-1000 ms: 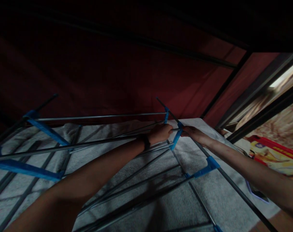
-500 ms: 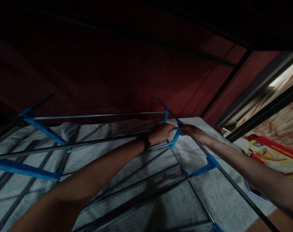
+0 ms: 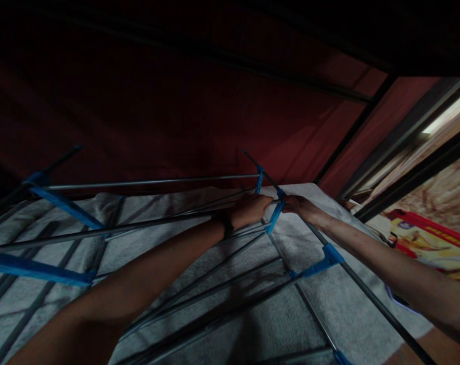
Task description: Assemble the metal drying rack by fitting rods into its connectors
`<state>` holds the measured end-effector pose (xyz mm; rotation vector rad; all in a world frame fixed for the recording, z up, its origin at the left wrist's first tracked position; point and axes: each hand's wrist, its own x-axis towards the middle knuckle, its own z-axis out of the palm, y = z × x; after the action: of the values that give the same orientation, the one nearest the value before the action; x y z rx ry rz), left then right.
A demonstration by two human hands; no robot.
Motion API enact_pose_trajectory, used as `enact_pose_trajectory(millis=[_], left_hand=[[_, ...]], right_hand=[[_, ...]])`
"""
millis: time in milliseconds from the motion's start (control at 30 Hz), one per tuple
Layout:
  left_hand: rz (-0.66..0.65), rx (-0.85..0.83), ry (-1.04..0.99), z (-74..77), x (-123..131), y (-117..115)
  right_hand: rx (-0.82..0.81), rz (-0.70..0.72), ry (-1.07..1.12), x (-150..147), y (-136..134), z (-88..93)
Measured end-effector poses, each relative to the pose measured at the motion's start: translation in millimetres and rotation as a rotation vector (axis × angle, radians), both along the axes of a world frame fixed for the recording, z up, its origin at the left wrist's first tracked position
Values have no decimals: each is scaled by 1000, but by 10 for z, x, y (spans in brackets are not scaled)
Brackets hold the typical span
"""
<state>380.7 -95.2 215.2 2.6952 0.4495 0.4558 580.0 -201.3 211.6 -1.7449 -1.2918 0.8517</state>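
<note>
A frame of grey metal tubes (image 3: 382, 309) with blue plastic connectors (image 3: 323, 259) lies across a grey-white blanket (image 3: 211, 284). My left hand (image 3: 250, 210), with a dark band on the wrist, is closed around the end of a long horizontal tube (image 3: 150, 223). That end meets a blue connector (image 3: 275, 215). Just right of this joint, my right hand (image 3: 300, 207) has its fingers closed on the slanting side tube beside the same connector. Its fingertips are partly hidden behind the joint.
Behind the frame rises a dark red fabric wall (image 3: 199, 126) with dark bars. At the right are a red and yellow box (image 3: 431, 243) and brown patterned fabric (image 3: 438, 187). Blue connectors (image 3: 66, 205) and further tubes stretch to the left.
Both hands keep their grip at the same joint. The left end of the frame has shifted slightly left in view; little else differs.
</note>
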Motion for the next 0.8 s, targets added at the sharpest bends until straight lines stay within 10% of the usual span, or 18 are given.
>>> enact_pose_trajectory(millis=[800], left_hand=[[13,-76,14,28,4,-3]], right_hand=[[16,-12,35,58,45,-60]])
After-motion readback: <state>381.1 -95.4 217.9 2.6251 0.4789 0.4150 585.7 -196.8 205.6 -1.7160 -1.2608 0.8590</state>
